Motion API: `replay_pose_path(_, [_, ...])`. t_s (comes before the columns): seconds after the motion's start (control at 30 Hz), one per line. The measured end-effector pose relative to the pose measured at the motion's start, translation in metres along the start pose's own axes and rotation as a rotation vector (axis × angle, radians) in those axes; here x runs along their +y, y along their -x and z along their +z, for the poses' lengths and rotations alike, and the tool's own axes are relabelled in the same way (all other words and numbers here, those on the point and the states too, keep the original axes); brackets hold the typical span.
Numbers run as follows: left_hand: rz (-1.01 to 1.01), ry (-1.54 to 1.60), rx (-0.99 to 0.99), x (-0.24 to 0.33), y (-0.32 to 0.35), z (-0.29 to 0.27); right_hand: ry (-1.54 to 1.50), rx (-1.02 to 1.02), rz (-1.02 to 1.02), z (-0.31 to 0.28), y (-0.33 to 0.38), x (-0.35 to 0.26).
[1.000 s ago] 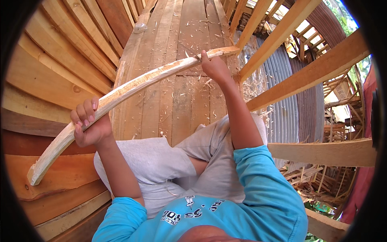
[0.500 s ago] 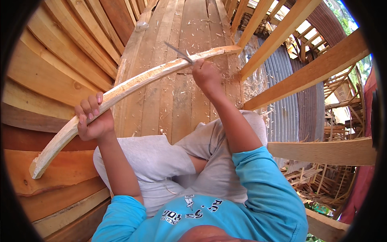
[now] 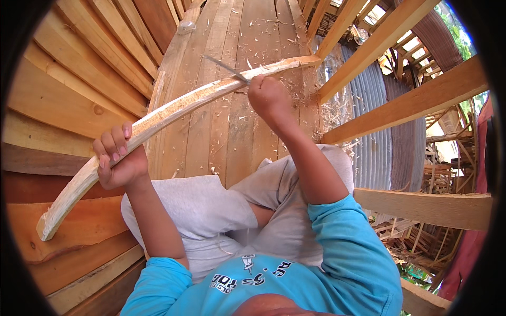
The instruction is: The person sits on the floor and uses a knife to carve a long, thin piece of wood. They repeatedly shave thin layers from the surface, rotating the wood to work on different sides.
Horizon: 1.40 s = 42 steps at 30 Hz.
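Observation:
A long pale wooden pole [image 3: 182, 108], squared and partly shaved, lies slantwise across the view from lower left to upper right. My left hand [image 3: 122, 158] is closed around it near its lower left end. In my right hand [image 3: 268, 97] is a knife [image 3: 224, 65], its thin grey blade crossing the pole's top face toward the far left. The fist covers the knife's handle. A small wood shaving [image 3: 249, 64] stands up beside the blade. The pole's far end reaches the timber posts on the right.
Plank flooring [image 3: 216, 142] with scattered shavings stretches ahead. Wooden boards [image 3: 68, 105] make up the left wall. Spaced timber rails [image 3: 406, 108] border the right side, with corrugated metal sheets [image 3: 369, 126] beyond them. A small clear object [image 3: 185, 27] lies at the far left of the floor.
My right hand and the knife have shifted slightly left and toward me along the pole. The pole's near left end has dipped a little; my left hand keeps its grip.

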<state>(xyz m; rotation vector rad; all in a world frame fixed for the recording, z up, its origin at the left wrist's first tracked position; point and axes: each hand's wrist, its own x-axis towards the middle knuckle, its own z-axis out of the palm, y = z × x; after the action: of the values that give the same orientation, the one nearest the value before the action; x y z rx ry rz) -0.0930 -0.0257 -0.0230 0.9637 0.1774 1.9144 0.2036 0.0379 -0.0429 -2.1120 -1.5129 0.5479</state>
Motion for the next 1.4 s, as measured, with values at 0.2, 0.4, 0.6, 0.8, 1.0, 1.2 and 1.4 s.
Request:
replay_pose_path(0.2, [-0.011, 0.009, 0.005, -0.005, -0.002, 0.008, 0.041, 0.198, 0.015, 0.004, -0.048, 0.07])
replay_pose_path(0.4, [0.001, 0.027, 0.003, -0.004, -0.002, 0.002, 0.011, 0.098, -0.03, 0.011, -0.013, 0.025])
replay_pose_path(0.6, [-0.015, -0.006, 0.005, -0.005, -0.003, 0.007, -0.03, 0.139, 0.102, -0.001, -0.071, 0.105])
replay_pose_path(0.8, [-0.004, 0.014, -0.016, -0.006, -0.003, 0.005, 0.032, 0.105, -0.061, 0.014, -0.045, 0.068])
replay_pose_path(1.0, [-0.003, -0.027, 0.026, -0.002, 0.002, 0.004, -0.035, 0.063, -0.037, 0.014, -0.026, 0.031])
replay_pose_path(1.2, [0.0, 0.019, -0.027, -0.007, -0.004, 0.005, -0.015, 0.159, -0.006, 0.008, -0.049, 0.074])
replay_pose_path(1.4, [0.012, -0.01, 0.006, -0.002, 0.0, 0.002, -0.038, 0.037, -0.17, 0.022, -0.003, 0.012])
